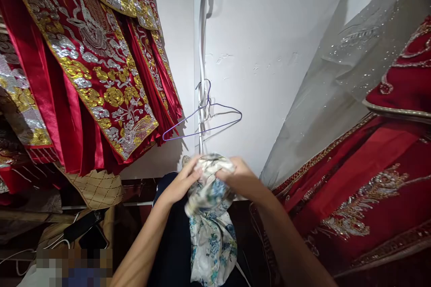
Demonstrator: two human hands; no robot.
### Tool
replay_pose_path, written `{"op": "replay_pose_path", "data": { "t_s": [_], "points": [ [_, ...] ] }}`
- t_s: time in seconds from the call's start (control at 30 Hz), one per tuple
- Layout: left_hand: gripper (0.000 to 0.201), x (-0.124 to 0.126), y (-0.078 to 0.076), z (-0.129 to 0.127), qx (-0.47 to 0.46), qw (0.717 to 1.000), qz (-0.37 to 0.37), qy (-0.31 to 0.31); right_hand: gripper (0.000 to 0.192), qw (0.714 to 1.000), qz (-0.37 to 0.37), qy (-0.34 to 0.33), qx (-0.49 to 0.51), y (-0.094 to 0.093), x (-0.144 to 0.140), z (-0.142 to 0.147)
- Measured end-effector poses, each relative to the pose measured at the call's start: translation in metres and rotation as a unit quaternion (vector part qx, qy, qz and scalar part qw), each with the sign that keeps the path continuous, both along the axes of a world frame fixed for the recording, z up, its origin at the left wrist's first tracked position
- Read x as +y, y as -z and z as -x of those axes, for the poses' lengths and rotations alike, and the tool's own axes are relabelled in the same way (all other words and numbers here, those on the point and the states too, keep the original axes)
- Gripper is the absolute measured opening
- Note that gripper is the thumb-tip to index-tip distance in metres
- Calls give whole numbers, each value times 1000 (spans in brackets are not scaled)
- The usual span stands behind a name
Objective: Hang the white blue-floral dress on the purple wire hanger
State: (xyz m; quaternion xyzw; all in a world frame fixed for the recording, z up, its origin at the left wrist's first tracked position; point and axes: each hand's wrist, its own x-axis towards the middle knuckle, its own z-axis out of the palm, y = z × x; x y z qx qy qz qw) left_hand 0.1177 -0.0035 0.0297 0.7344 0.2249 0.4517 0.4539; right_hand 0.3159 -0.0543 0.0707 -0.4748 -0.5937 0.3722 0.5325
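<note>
A white cloth garment with a blue and green floral print (pixel 213 242) is bunched up in front of me, its lower part hanging down over dark clothing. My left hand (pixel 188 177) grips its gathered top from the left, thumb on the fabric. On the other side my right hand (pixel 237 174) is closed on the same bunched cloth. The upper folds are blurred by motion, so the garment's exact kind cannot be made out. Beyond both hands, a thin purple wire hanger (pixel 205 121) hangs bare against the wall.
Red garments with gold and silver embroidery (pixel 101 63) hang at the left. A sparkling sheer white fabric (pixel 336 76) and a beaded red garment (pixel 363 188) hang at the right. White straps (pixel 202 31) run down the wall. A black phone (pixel 93 237) lies at lower left.
</note>
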Motion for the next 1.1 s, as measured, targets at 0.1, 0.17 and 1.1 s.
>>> {"op": "replay_pose_path", "data": {
  "t_s": [0.1,0.17,1.1],
  "points": [
    [43,-4,12,22,219,975,-23,29,13,991,-130,25,-14,-28,27,-24],
    [37,-13,8,36,332,938,-85,-56,27,980,-182,78,19,-35,56,-34],
    [22,83,-85,82,530,813,-143,-193,22,977,-107,27,-184,7,78,-95]
  ]
}}
